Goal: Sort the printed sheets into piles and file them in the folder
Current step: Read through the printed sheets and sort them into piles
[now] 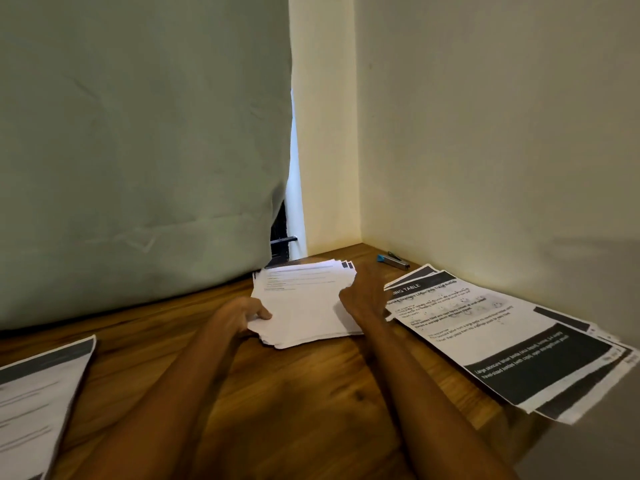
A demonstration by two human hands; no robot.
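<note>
A big stack of printed sheets (304, 303) lies in the middle of the wooden table (277, 393), close to the far edge. The left hand (242, 315) holds the near left corner of the stack, with the thumb on top and the fingers curled under the edge. The right hand (363, 292) rests on the right side of the stack. Its fingers look bent over the top sheets, but the hand is blurry, so I cannot tell if it is pinching a sheet or only touching.

To the right, just beside the stack, is a fanned pile of sheets with dark bands (502, 337) across them (the top one has a heading that ends in "TABLE"). This pile runs along the wall and reaches over the table's right edge. At the near left corner of the picture lies another sheet pile (38, 400), well apart from the stack.

Near the far right corner of the table sits a small grey thing with a blue tip (393, 260). A green curtain (138, 150) hangs behind the table on the left.
</note>
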